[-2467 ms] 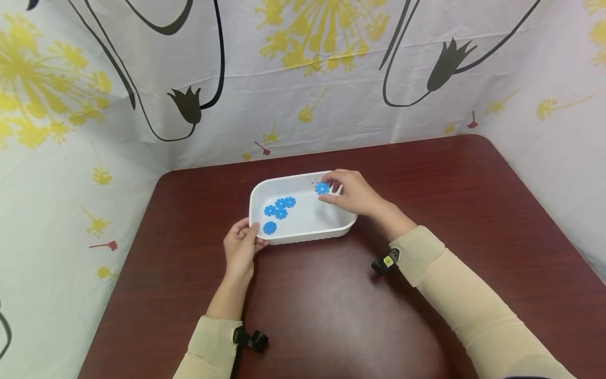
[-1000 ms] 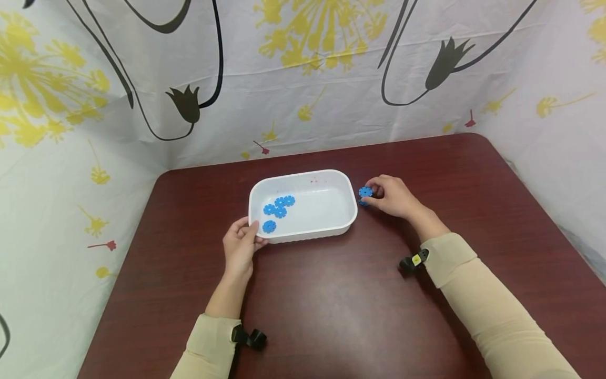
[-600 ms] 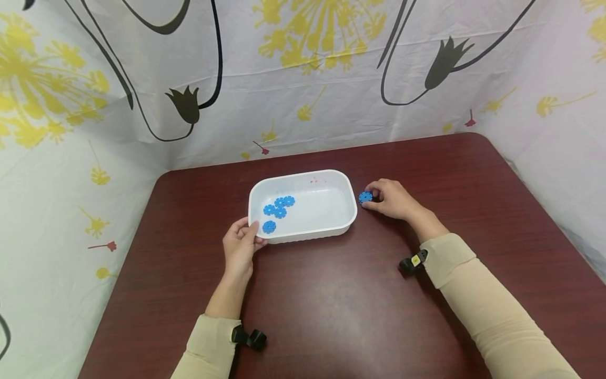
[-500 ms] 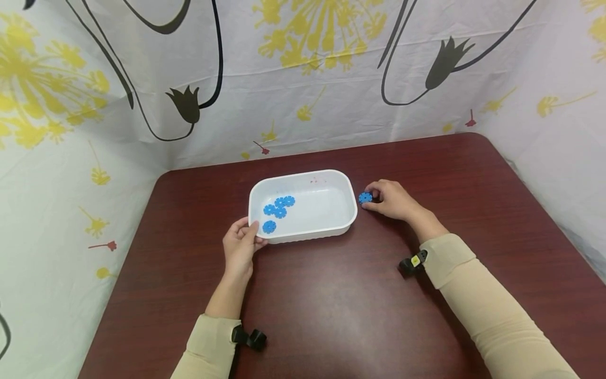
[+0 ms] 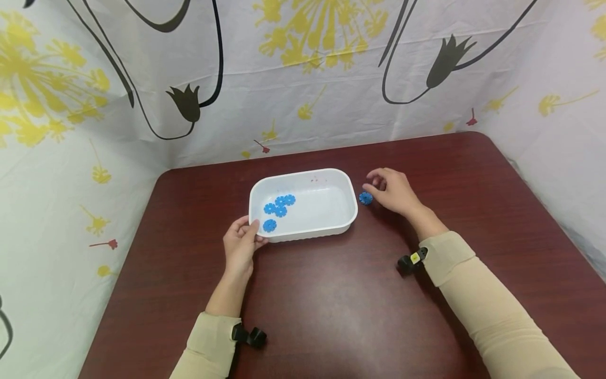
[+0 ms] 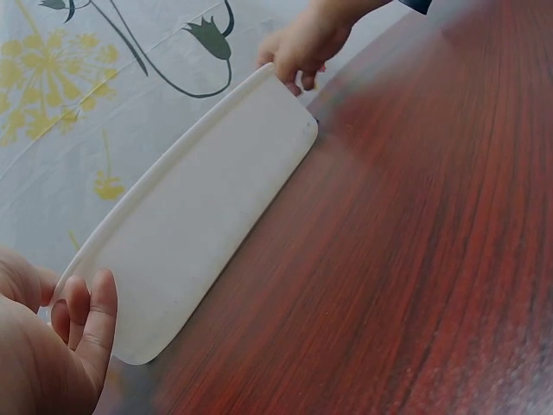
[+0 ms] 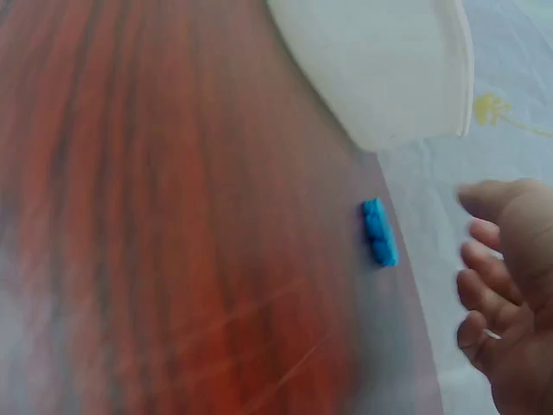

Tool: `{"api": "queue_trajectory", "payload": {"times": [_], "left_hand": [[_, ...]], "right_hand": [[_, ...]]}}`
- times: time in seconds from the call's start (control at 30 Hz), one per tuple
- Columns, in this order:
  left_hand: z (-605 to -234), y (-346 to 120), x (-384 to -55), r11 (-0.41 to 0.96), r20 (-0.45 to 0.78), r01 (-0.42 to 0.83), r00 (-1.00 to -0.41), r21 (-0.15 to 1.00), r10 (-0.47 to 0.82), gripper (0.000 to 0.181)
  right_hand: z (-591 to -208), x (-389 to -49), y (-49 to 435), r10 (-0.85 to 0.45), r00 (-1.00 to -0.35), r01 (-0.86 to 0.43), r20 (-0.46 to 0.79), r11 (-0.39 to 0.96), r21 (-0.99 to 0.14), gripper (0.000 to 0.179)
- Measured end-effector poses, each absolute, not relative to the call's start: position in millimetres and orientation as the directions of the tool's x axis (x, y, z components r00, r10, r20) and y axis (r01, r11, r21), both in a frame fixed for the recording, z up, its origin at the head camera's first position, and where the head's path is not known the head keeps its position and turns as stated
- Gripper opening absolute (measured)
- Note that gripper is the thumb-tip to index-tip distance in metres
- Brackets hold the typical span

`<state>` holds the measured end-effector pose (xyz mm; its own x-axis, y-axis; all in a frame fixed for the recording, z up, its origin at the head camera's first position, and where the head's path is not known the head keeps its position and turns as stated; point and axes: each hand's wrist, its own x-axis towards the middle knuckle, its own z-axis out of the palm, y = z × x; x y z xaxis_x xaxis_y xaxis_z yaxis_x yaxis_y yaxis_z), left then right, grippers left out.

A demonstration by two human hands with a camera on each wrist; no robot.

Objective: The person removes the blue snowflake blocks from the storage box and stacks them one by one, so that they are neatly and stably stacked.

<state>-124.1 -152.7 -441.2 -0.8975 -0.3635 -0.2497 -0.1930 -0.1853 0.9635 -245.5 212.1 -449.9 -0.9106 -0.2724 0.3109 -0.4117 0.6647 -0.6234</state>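
Note:
A shallow white plastic tray [image 5: 319, 210] sits on the table, with several blue notched discs [image 5: 270, 226] lying in its left part. My left hand [image 5: 239, 247] grips the tray's near-left corner, thumb over the rim and fingers on the outside wall. Just right of the tray lies a small pile of blue notched discs [image 5: 365, 198]; the right wrist view shows their edges stacked flat [image 7: 378, 233]. My right hand [image 5: 392, 190] hovers beside and above that pile, thumb and fingers parted, holding nothing. The left wrist view shows the tray's outer wall [image 6: 199, 207].
The dark red wooden table [image 5: 341, 295] extends on all sides of the tray. Behind and beside it hangs a white cloth [image 5: 303, 121] with printed flowers. A small black camera sits at each wrist.
My right hand carried a blue disc out of the tray to the right, set it on the pile beside the tray, then let go and lifted slightly away. My left hand has stayed on the tray.

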Motion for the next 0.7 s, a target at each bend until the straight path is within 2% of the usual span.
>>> {"api": "queue_trajectory", "payload": {"times": [0.13, 0.27, 0.7], "left_hand": [[-441, -152, -125, -0.194, -0.250, -0.190, -0.898, 0.963, -0.363, 0.033], [-441, -152, -125, -0.191, -0.249, -0.189, -0.896, 0.963, -0.367, 0.033], [-441, -152, -123, -0.192, -0.252, -0.192, -0.896, 0.962, -0.366, 0.033]], "right_hand": [[-441, -246, 204, -0.175, -0.888, -0.436, 0.424, 0.613, -0.659, 0.021], [-431, -245, 192, -0.146, -0.859, -0.483, 0.491, 0.547, -0.683, 0.019], [-413, -241, 150, -0.241, -0.791, -0.600, 0.562, 0.486, -0.636, 0.014]]}}
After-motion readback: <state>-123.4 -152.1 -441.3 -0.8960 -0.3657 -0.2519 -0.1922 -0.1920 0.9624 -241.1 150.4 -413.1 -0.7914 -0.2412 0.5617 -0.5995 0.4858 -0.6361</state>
